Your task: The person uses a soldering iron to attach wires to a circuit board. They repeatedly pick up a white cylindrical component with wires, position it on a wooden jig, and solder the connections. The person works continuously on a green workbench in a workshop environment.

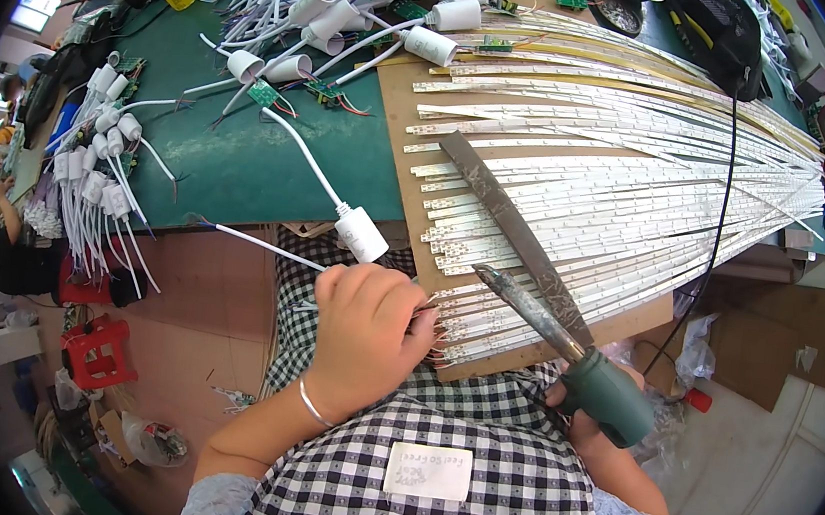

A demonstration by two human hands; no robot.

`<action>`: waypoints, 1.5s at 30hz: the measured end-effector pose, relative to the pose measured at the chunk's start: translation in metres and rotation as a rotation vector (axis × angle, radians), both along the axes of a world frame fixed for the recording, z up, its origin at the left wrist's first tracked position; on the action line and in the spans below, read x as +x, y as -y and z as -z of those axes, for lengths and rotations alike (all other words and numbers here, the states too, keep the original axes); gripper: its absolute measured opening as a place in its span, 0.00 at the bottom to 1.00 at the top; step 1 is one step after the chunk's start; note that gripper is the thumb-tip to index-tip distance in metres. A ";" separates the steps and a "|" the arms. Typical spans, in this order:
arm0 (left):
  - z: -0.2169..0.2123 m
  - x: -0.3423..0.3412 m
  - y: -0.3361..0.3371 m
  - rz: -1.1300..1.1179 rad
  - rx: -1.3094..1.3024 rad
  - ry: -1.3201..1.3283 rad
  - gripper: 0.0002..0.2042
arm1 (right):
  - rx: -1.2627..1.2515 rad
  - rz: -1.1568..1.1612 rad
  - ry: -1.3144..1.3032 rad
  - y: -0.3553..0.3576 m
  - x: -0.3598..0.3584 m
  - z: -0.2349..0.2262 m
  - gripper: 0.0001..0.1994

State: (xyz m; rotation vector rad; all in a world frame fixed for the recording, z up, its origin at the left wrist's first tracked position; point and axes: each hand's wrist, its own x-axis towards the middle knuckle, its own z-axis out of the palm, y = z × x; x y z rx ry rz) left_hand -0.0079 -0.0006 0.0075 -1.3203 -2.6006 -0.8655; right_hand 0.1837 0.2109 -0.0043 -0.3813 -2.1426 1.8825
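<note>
The left hand [364, 338] was clenched over the near ends of the white LED strips [602, 177], pinching thin wires against them, while the right hand [585, 416], mostly hidden, gripped the green handle of a soldering iron [565, 334] whose tip hung just beside those same strip ends. The strips fanned out across a brown board [401, 126], running from the near edge away to the far right, with a long metal file [516, 233] laid across them. Risk, as I judged it: the hot tip sat very near the left fingers [398, 296], so a small slip could have burned them. The iron's black cord [723, 190] trailed over the strips and could have snagged and dragged the tip off the joint. A white cable with its cylindrical plug [362, 234] lay touching the left hand; a nudge might have shifted the wires.
</note>
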 end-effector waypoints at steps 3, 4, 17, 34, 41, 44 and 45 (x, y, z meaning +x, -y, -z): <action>-0.015 -0.017 0.010 -0.033 -0.027 -0.096 0.14 | -0.021 0.044 0.020 0.000 0.007 0.008 0.20; -0.017 -0.026 0.011 -0.030 -0.073 -0.168 0.17 | -0.033 0.082 0.009 0.003 0.008 0.009 0.21; -0.046 -0.100 -0.024 0.028 -0.041 -0.207 0.09 | -0.294 0.260 -0.005 -0.003 0.013 0.017 0.35; 0.001 -0.194 -0.173 -0.001 0.275 0.447 0.11 | -0.364 0.487 -0.143 -0.002 0.017 0.027 0.34; -0.036 -0.160 -0.122 0.078 0.695 0.912 0.10 | -0.378 0.411 -0.154 0.001 0.009 0.018 0.33; -0.042 -0.159 -0.093 0.112 0.790 0.854 0.09 | -0.392 0.393 -0.140 0.003 0.008 0.016 0.33; -0.051 -0.150 -0.081 0.103 0.815 0.816 0.08 | -0.398 0.388 -0.133 0.003 0.008 0.013 0.33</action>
